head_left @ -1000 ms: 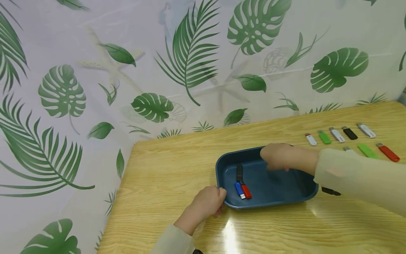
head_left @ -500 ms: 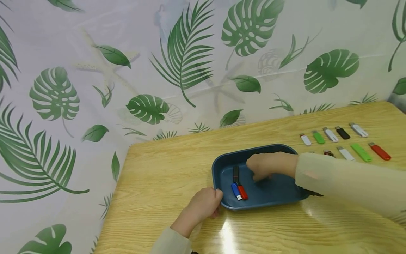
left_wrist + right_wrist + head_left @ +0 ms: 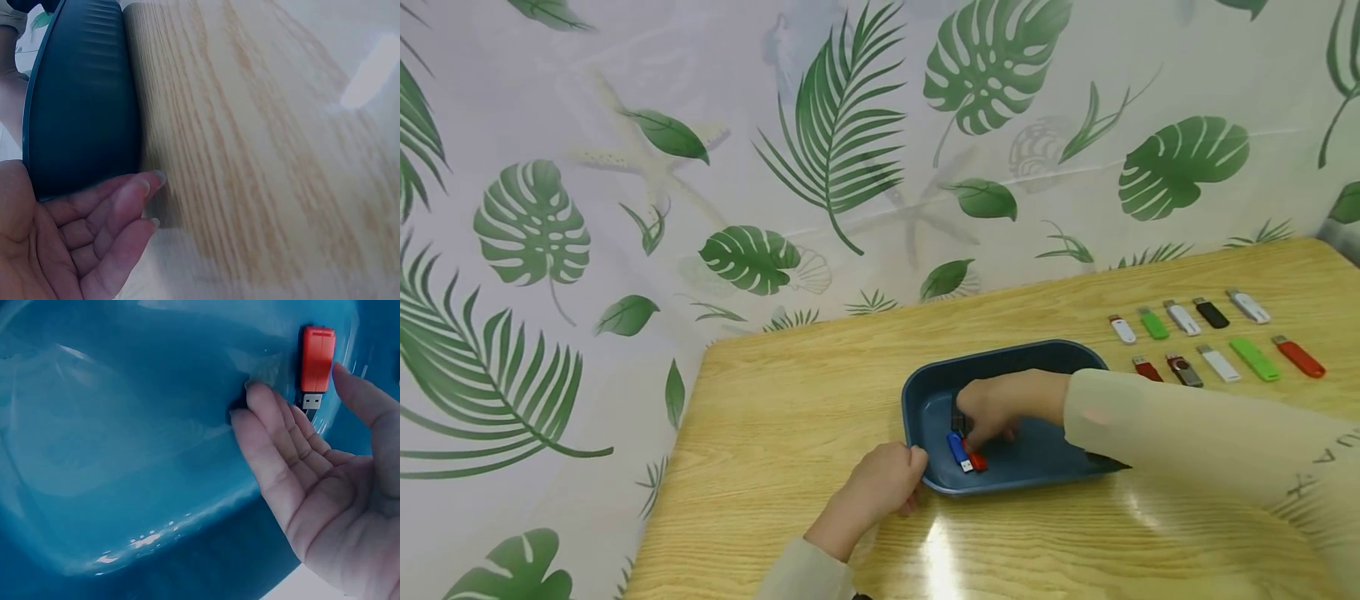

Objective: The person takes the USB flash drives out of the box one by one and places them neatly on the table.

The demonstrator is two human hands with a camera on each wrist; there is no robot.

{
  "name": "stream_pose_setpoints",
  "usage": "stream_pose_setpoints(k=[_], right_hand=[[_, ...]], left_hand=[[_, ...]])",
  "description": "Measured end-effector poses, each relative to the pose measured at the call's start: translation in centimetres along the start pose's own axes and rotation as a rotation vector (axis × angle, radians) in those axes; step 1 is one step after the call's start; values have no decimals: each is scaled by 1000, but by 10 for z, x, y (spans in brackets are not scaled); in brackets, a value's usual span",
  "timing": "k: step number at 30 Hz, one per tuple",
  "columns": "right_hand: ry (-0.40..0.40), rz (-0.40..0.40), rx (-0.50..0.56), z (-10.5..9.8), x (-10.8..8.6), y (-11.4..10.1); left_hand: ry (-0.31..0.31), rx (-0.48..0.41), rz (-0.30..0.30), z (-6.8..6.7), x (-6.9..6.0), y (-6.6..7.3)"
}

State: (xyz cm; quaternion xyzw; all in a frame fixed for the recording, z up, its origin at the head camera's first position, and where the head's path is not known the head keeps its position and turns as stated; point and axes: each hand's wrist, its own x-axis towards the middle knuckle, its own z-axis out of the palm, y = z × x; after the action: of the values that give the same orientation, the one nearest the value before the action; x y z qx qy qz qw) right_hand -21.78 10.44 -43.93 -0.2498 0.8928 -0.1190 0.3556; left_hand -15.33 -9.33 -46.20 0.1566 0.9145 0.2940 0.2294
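A dark blue tray (image 3: 1045, 471) sits on the wooden table. My left hand (image 3: 887, 477) holds its near-left corner, thumb at the rim and fingers against the outer wall (image 3: 84, 106). Inside the tray, my right hand (image 3: 996, 408) is lowered at the left end, fingers loosely bent. In the right wrist view, that hand (image 3: 325, 481) has its thumb beside a red USB stick (image 3: 319, 359), with nothing visibly gripped. A blue USB stick (image 3: 957, 448) lies beside the red one. A black USB stick (image 3: 957, 417) is partly hidden by the right hand.
Two rows of USB sticks lie right of the tray, including a green one (image 3: 1253, 358), a red one (image 3: 1298, 357) and a black one (image 3: 1212, 313). A leaf-patterned cloth (image 3: 850, 167) hangs behind the table (image 3: 775, 417).
My right hand has moved left and down inside the tray, to the red USB stick. My left hand stays at the corner. The head view has shifted slightly.
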Motion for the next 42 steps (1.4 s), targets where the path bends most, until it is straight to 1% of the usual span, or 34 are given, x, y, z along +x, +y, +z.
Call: stream_pose_setpoints(k=[4,10,18,20,23,27,30,37,42], right_hand=[[10,11,-10,3,1,-6],[38,24,-64,5,-1,-11],[90,75,-187,6,-4,-14],[103,68,-224,7,-3,-14],[123,37,-274,8,-3,-15],[143,15,-317,10,-4,-16],[142,21,-326,10,-5,-16],[109,64,-272,10,-4,-13],[99,81,-289,8,-6,-11]], left_hand=[[-6,-10,-2,0,-1,0],[1,6,-4,1,-1,-1],[-7,5,-5,1,-1,0],[-7,4,-5,0,-2,1],[-9,3,-9,0,-2,1],[-7,7,-10,0,-2,0],[0,11,-10,1,-2,-1],[-2,15,-12,3,-1,-2],[1,12,-8,2,0,-1]])
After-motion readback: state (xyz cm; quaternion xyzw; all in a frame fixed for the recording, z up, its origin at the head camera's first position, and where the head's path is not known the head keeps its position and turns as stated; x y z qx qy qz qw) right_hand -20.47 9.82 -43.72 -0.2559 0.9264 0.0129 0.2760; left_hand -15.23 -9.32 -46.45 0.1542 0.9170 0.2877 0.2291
